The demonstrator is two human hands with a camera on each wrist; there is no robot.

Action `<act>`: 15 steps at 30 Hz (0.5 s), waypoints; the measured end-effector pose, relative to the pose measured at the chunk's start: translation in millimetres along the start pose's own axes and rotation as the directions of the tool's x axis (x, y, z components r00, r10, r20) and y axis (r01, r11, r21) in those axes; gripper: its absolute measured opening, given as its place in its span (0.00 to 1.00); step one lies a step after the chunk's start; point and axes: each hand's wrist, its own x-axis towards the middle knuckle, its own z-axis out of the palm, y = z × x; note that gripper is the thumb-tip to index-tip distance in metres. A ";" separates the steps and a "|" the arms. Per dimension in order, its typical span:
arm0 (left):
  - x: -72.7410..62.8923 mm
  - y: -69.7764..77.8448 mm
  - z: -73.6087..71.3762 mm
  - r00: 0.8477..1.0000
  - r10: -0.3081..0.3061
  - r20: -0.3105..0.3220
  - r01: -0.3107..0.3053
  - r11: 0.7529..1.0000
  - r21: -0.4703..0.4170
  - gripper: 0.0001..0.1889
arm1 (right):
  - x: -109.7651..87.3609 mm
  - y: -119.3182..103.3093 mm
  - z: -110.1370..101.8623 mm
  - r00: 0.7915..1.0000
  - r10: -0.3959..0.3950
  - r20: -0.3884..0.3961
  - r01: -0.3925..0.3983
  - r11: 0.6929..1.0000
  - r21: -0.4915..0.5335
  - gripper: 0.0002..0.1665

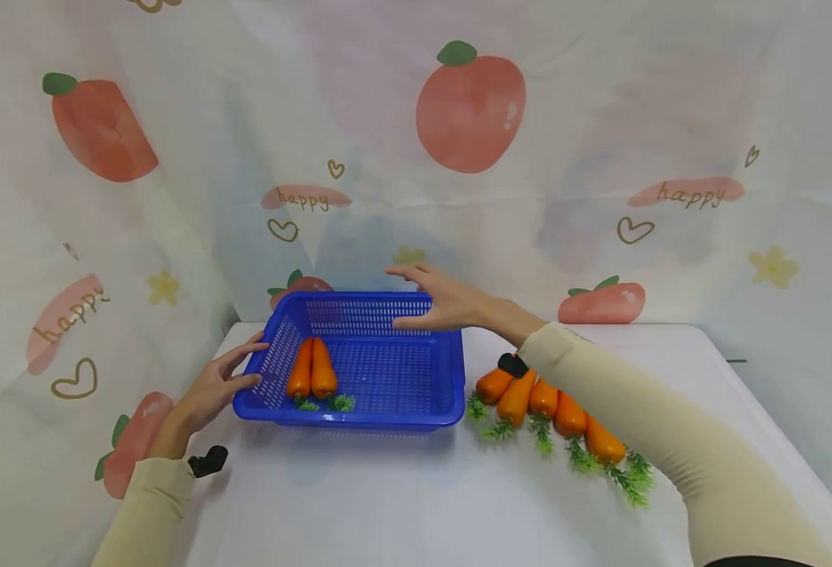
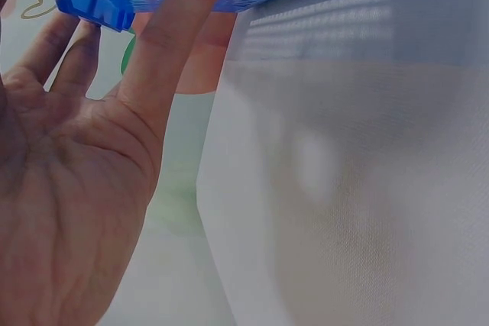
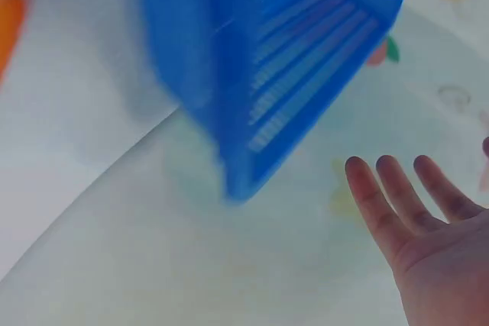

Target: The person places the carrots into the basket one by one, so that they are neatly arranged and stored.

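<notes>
Sitting near the back-left corner of the surface (image 1: 359, 496), the basket (image 1: 451, 370) should feel light, stiff and slick, best held by its rim (image 1: 387, 420), your left hand (image 1: 210, 388) spread against it, your right hand (image 1: 451, 303) spread above.

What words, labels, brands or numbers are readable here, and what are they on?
"happy": left pink patch on the cloth backdrop.
"happy": middle pink patch, same backdrop.
"happy": right pink patch, same backdrop.
Tiny dark marks beside the right sleeve: too small to read.
Blue basket, orange carrots: no readable text.
</notes>
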 end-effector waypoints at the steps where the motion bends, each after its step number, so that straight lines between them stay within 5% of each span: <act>1: 0.3 0.1 -0.1 1.000 -0.002 -0.001 0.002 1.000 0.003 0.31 | -7.3 4.7 -4.0 1.000 0.009 -0.015 -0.009 1.000 -0.012 0.53; 15: 1.5 -0.9 -0.3 1.000 -0.010 0.003 0.010 1.000 -0.007 0.31 | -114.0 61.4 -39.6 0.973 0.075 -0.219 -0.099 0.990 -0.102 0.50</act>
